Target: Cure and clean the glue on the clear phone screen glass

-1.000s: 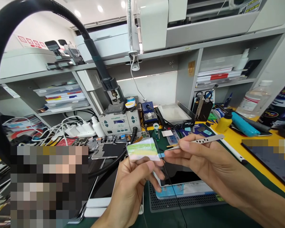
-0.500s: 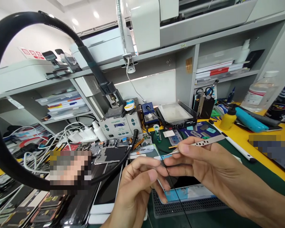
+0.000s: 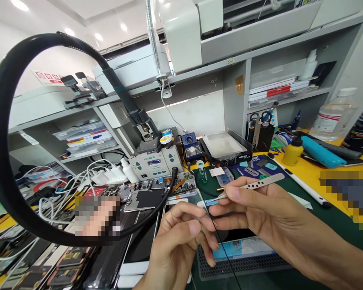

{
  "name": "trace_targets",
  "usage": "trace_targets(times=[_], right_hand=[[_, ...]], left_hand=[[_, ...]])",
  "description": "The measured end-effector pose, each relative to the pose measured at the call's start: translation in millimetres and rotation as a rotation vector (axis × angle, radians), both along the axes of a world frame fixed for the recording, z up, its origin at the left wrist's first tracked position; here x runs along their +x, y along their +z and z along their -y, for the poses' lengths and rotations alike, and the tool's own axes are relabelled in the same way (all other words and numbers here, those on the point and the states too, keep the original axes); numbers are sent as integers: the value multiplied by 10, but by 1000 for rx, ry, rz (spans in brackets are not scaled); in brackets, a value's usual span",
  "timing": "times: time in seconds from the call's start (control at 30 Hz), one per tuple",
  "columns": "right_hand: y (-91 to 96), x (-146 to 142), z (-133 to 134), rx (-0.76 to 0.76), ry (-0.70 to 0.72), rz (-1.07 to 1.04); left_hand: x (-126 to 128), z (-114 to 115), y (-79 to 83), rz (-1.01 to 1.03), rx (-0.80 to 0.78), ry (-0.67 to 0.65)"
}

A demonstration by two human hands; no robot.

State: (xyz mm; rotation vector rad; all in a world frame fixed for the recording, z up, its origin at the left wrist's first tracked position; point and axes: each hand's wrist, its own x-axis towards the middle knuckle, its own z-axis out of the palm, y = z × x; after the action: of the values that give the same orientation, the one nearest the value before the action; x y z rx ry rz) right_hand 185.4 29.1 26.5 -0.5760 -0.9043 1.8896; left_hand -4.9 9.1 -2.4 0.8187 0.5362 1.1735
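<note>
My right hand (image 3: 257,213) pinches metal tweezers (image 3: 254,183) between thumb and forefinger, tips pointing left at a small blue tab (image 3: 211,201). My left hand (image 3: 181,237) is closed in a pinch on a thin clear film sheet (image 3: 196,197), seen nearly edge-on, right beside the tweezer tips. Both hands hover above a phone (image 3: 245,243) lying on a black perforated mat (image 3: 238,266) on the green bench mat.
A hot-air rework station (image 3: 154,163) with a thick black hose (image 3: 6,121) looping left stands behind. Opened phones (image 3: 145,199), white chargers and cables (image 3: 103,175) crowd the left. A heating plate (image 3: 225,145), yellow bottle (image 3: 290,151), blue tool (image 3: 320,151) and clear bottle (image 3: 332,117) sit to the right.
The film in my left hand has turned from face-on, showing green and yellow stripes, to nearly edge-on and lower. Tweezers stay at its right edge. The view drifted slightly.
</note>
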Motion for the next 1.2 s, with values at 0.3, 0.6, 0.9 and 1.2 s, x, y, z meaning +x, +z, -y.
trace_targets(times=[0.3,0.6,0.9,1.2], right_hand=[[-3,3,-18,-3,-7,15],[-2,8,-6,10,-1,18],[-16,10,0,-6,-11,18],[-12,10,0,-5,-2,2]], left_hand=[[-1,13,12,-23,-12,0],[3,11,7,-18,-6,14],[0,8,1,-27,-3,18],[7,-5,12,-11,-6,20]])
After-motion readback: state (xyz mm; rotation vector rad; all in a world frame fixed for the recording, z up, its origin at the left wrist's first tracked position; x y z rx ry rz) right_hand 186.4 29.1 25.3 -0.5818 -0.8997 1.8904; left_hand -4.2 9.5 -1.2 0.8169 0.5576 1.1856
